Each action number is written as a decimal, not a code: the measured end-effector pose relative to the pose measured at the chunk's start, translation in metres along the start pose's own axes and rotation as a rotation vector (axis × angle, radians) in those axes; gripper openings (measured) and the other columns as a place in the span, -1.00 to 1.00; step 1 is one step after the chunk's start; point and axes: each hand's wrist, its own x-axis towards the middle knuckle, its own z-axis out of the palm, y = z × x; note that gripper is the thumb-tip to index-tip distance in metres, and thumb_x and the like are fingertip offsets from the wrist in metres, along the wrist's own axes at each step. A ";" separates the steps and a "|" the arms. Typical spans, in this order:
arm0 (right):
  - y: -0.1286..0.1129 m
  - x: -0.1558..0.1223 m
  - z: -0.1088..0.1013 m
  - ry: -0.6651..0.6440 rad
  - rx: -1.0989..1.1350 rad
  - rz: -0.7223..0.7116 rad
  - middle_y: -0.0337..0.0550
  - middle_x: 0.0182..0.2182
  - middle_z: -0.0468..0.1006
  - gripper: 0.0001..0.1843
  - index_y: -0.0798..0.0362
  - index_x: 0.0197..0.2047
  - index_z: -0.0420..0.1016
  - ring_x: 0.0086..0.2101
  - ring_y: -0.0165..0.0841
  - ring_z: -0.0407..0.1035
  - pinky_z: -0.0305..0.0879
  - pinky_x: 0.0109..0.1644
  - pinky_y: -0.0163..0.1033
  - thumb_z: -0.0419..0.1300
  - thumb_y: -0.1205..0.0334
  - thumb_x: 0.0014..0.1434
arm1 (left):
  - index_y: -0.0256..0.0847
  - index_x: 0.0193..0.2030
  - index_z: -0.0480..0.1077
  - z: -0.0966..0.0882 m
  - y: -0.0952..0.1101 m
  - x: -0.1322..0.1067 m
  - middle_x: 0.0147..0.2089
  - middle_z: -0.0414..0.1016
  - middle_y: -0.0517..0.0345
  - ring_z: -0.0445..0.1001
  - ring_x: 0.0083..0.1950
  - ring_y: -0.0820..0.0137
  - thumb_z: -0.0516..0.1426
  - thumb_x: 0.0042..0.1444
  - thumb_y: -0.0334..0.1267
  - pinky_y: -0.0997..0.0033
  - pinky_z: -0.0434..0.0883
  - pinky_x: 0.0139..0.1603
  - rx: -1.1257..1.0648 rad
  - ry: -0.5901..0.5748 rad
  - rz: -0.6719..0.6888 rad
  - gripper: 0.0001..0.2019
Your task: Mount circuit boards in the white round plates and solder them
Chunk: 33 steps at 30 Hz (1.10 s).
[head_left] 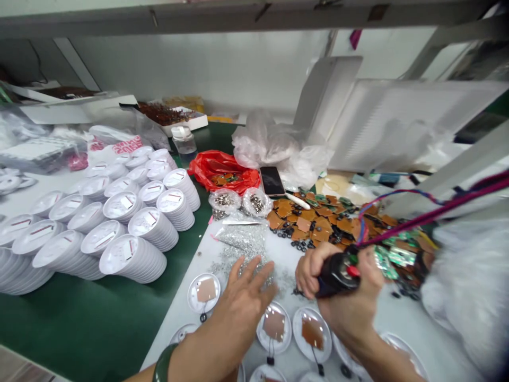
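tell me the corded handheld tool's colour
Mostly black; the corded handheld tool shows best in the head view.

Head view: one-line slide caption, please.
Right hand holds a corded electric screwdriver; left hand open near silver screws and round white housings.

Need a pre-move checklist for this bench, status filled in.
1. Right hand secure on black tool: ok, fingers wrapped around it.
2. Left hand empty: cannot tell; fingers spread, palm hidden.
3. Pink cord clear of left hand: ok, runs off rightward.
4. Brown board inside a white dish between the forearms: ok.
5. Small metal bits contained: not ok, scattered on the white surface.
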 end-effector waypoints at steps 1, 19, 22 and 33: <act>0.005 0.002 0.000 -0.002 -0.007 0.001 -0.21 -0.75 0.35 -0.35 0.05 -0.57 0.53 -0.72 -0.41 0.23 0.15 -0.64 -0.31 0.10 -0.34 0.21 | -0.15 0.11 0.49 -0.003 -0.001 -0.001 0.34 0.42 -0.08 0.28 0.38 -0.06 0.10 0.30 -0.43 -0.29 0.11 0.34 -0.016 0.026 -0.034 -0.70; 0.012 -0.001 0.007 -0.036 -0.056 0.045 -0.21 -0.75 0.35 -0.33 0.06 -0.57 0.53 -0.72 -0.40 0.22 0.13 -0.64 -0.30 0.08 -0.35 0.22 | -0.13 -0.14 0.50 -0.017 0.013 0.014 -0.12 0.47 0.16 0.41 -0.02 0.26 0.12 0.31 -0.48 -0.01 0.16 0.27 -0.286 -0.022 -0.180 -0.82; 0.009 -0.002 0.009 -0.017 -0.053 0.048 -0.21 -0.76 0.35 -0.34 0.06 -0.58 0.53 -0.72 -0.40 0.21 0.13 -0.64 -0.30 0.12 -0.35 0.19 | -0.15 -0.16 0.51 -0.017 0.016 0.020 -0.14 0.47 0.14 0.41 -0.04 0.25 0.12 0.31 -0.48 -0.01 0.18 0.26 -0.289 -0.044 -0.185 -0.82; -0.018 -0.007 0.032 -0.042 0.040 -0.005 -0.21 -0.77 0.32 -0.34 0.04 -0.59 0.55 -0.71 -0.39 0.21 0.17 -0.63 -0.27 0.11 -0.36 0.18 | -0.15 -0.26 0.55 -0.003 0.008 0.020 -0.28 0.55 0.25 0.49 -0.14 0.34 0.32 0.24 -0.26 0.14 0.21 0.18 -0.520 0.127 -0.150 -0.93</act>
